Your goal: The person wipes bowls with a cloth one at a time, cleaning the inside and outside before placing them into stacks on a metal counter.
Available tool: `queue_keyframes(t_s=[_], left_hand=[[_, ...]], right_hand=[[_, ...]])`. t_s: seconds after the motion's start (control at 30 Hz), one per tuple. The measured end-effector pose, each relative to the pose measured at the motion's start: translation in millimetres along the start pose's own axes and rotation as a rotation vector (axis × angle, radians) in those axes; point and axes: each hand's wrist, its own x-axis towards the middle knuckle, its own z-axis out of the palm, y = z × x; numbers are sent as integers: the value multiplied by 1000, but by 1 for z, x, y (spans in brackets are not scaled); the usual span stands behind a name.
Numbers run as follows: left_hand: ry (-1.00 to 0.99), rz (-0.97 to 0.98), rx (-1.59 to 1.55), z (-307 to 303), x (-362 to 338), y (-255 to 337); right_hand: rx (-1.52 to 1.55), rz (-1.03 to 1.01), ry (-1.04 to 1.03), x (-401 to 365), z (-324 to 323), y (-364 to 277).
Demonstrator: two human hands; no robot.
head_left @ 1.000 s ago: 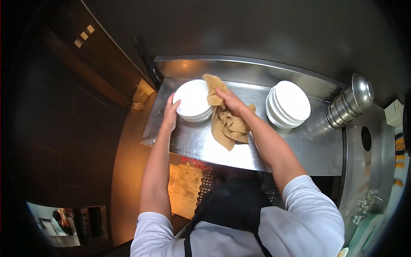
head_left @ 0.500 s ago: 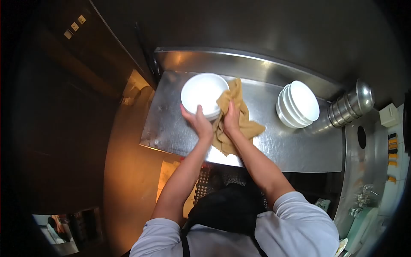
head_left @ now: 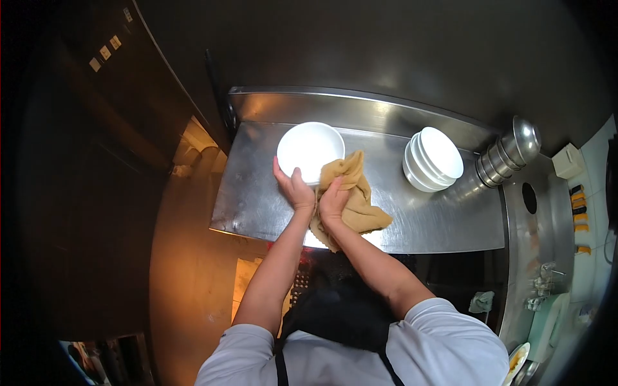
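Observation:
A white bowl (head_left: 309, 149) is held tilted over the steel counter (head_left: 425, 222), its inside facing me. My left hand (head_left: 293, 188) grips its lower rim. My right hand (head_left: 333, 201) clutches a tan cloth (head_left: 353, 193) pressed against the bowl's lower right edge; the rest of the cloth hangs down onto the counter. I cannot tell whether other bowls lie under the held one.
A stack of white bowls (head_left: 432, 159) stands on the counter to the right. Nested steel cups (head_left: 508, 153) lie on their side at the far right. A steel backsplash (head_left: 360, 106) closes the rear; the counter's front edge is just below my wrists.
The bowl has come off the stack and tilted up in my left hand. My right hand has bunched the cloth and brought it to the bowl's rim, nearer to me.

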Motion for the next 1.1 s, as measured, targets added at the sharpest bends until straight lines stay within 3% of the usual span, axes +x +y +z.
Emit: queue_keyframes(t_s=[0.07, 0.17, 0.23, 0.3, 0.4, 0.43, 0.53, 0.63, 0.87, 0.9, 1.0, 1.03, 1.1], left_hand=[[-19, 22, 161, 11, -12, 10], [-193, 37, 181, -5, -28, -10], [-193, 271, 423, -16, -39, 15], [-197, 482, 550, -19, -39, 35], [-586, 791, 1020, -17, -11, 70], [-663, 883, 1023, -11, -1, 77], [-974, 601, 1267, 0, 22, 69], [-783, 750, 1218, 9, 18, 56], [-554, 598, 1402, 53, 2, 50], [-592, 490, 1399, 58, 1, 48], [-337, 795, 1167, 81, -34, 50], [-493, 739, 1064, 96, -49, 58], [-760, 847, 750, 131, -94, 76]], right_hand=[[8, -54, -167, -18, -15, -6], [128, 38, -386, -12, -42, -12], [111, 192, -550, 1, -84, -36], [339, 303, -394, 13, -119, -37], [510, 318, -281, 37, -188, -57], [522, 282, -241, 44, -212, -70], [487, 133, -42, 61, -283, -101], [511, 30, 146, 80, -361, -109], [660, -15, 286, 102, -452, -100], [682, -10, 308, 106, -460, -94], [696, 86, 291, 124, -464, -82], [739, 73, 245, 133, -464, -78], [668, -33, 316, 165, -461, -76]])
